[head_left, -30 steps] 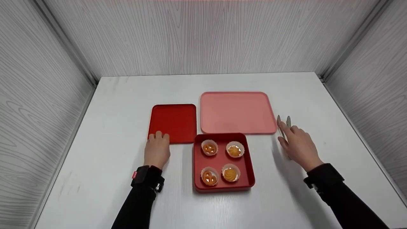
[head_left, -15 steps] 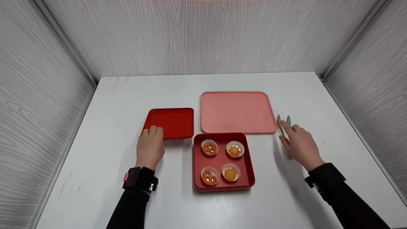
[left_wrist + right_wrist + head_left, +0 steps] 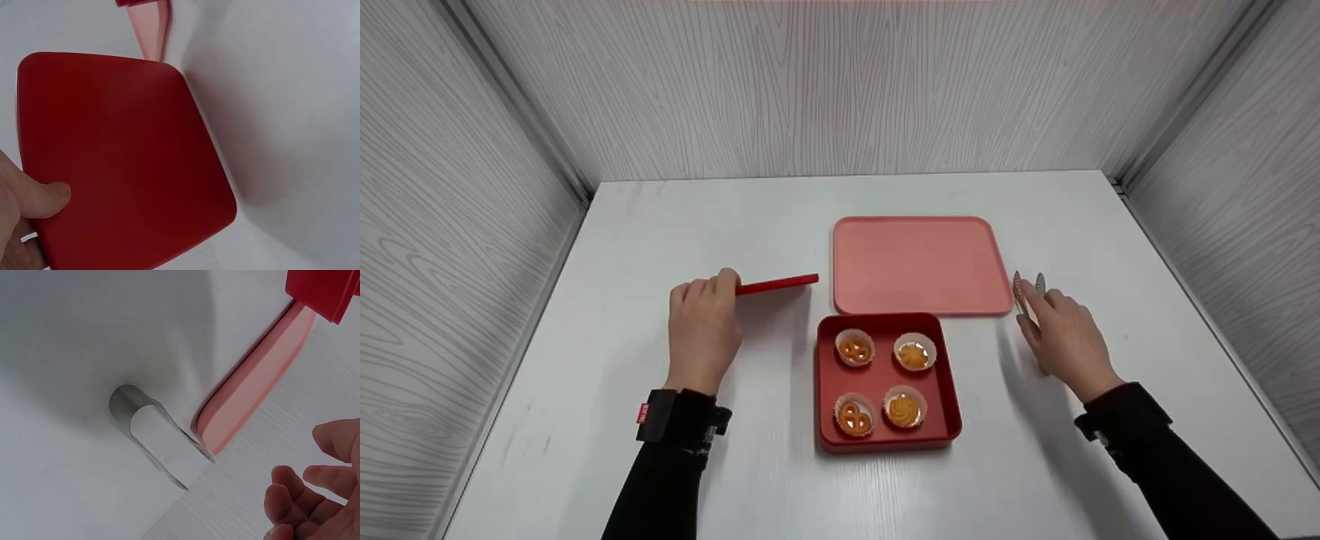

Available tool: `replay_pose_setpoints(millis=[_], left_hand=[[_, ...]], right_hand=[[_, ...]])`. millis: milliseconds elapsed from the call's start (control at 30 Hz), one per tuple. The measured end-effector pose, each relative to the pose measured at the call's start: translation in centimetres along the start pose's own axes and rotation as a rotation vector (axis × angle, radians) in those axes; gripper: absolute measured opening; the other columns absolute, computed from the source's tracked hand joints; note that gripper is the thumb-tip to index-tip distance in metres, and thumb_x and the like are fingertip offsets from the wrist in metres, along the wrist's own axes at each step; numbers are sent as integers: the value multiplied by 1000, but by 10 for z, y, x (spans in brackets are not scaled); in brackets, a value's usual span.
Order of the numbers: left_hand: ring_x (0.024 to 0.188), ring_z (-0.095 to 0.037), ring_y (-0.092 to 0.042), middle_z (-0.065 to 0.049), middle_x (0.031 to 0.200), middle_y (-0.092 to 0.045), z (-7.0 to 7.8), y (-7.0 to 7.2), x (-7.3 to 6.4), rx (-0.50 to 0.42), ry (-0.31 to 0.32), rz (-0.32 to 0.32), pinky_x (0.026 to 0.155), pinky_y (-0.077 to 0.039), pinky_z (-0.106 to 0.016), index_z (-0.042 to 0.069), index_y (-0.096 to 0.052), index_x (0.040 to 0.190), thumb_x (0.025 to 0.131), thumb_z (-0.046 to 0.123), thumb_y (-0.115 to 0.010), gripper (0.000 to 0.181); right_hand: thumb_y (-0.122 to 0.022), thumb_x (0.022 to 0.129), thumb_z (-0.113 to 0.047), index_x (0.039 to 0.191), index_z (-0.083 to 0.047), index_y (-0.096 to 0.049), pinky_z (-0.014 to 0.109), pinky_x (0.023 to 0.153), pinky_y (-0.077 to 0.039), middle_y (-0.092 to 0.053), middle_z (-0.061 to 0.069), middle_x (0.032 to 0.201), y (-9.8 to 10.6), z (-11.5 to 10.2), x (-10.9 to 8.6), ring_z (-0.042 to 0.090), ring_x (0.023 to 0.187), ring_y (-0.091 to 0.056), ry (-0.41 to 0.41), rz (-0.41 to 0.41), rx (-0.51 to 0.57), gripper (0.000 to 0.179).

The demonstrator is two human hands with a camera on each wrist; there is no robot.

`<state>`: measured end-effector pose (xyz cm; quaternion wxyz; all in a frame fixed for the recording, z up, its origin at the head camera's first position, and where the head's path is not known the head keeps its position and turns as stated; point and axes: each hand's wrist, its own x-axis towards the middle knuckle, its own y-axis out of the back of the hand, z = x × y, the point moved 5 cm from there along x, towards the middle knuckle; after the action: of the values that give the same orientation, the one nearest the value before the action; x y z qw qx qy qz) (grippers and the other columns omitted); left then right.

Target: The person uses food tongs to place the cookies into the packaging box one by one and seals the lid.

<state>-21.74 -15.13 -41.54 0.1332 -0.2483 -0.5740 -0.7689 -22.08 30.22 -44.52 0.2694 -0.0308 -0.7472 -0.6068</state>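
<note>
My left hand (image 3: 705, 330) grips a flat red lid (image 3: 124, 157) by its left edge and holds it off the table. From the head view the lid (image 3: 777, 284) shows only as a thin edge; in the left wrist view my thumb (image 3: 50, 197) presses on its broad face. Over metal tongs (image 3: 132, 410) lying on the table hovers my right hand (image 3: 1067, 349), its fingers loosely bent and holding nothing. A gap between that hand (image 3: 320, 495) and the tongs shows in the right wrist view.
A red square box (image 3: 880, 384) with several pastries in paper cups, such as a swirl (image 3: 904, 411) and a pretzel shape (image 3: 854, 420), stands at the front middle. Behind it lies a pink tray (image 3: 919, 262). Wood-grain panels (image 3: 825, 90) border the table.
The red lid has been raised from the table and tilted until its flat inside turned out of the head view. My left hand moved left and away from me with it. The right hand stays almost still.
</note>
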Motion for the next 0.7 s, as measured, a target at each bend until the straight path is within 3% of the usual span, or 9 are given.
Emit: replay_pose_setpoints(millis=[233,433,600,700], left_hand=[[102,-38,-65,-19,107,-73,20,33,8,-90,-26,83,100,-43,-51,3,-61,113,90,-11,-64,27],[99,-36,-60,-18,107,-68,43,54,11,-153,-112,174,97,-42,-50,2,-60,116,93,-10,-59,26],[99,-34,-58,-16,106,-65,65,67,14,-194,-191,209,95,-42,-49,3,-59,118,95,-7,-61,25],[101,-33,-57,-14,108,-63,78,72,14,-191,-240,203,97,-41,-49,4,-59,120,94,-6,-63,29]], right_hand=[[-71,94,-4,141,1,-58,48,65,-42,-56,18,88,5,-8,4,35,71,-51,59,85,18,49],[-72,91,2,145,1,-55,43,68,-39,-55,19,95,10,-22,9,30,73,-47,166,162,89,56],[-73,90,4,149,-1,-51,53,87,-48,-59,23,110,15,-39,12,36,87,-55,243,191,139,63],[-74,90,2,150,-3,-49,59,98,-46,-61,21,118,17,-50,15,38,100,-59,267,178,174,66]])
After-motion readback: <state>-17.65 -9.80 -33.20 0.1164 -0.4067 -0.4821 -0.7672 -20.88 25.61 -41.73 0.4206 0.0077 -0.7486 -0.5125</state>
